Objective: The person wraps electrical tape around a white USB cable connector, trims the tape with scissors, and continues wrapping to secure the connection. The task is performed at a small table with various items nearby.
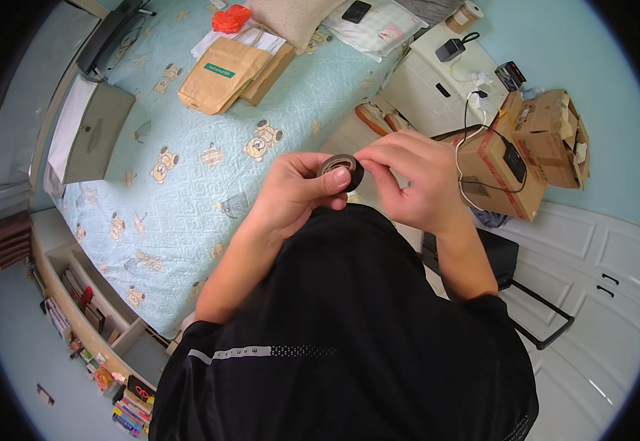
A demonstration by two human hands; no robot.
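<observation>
A small roll of black tape (351, 178) with a brown inner core is held up in front of my body. My left hand (296, 187) grips it, with the thumb pressed across its face and the fingers behind. At the roll's right edge, my right hand (417, 176) has its thumb and forefinger pinched together against the tape. Whether a loose end lies between those fingertips is too small to make out. Below both hands is the black shirt (349, 294) that I wear.
A bed with a light blue bear-print cover (188, 213) lies ahead and left, with a brown paper bag (221, 73) on it. To the right stand a white nightstand (426, 77), cardboard boxes (493, 162) with cables, and a black suitcase (493, 253). Shelves with books (132, 411) are at lower left.
</observation>
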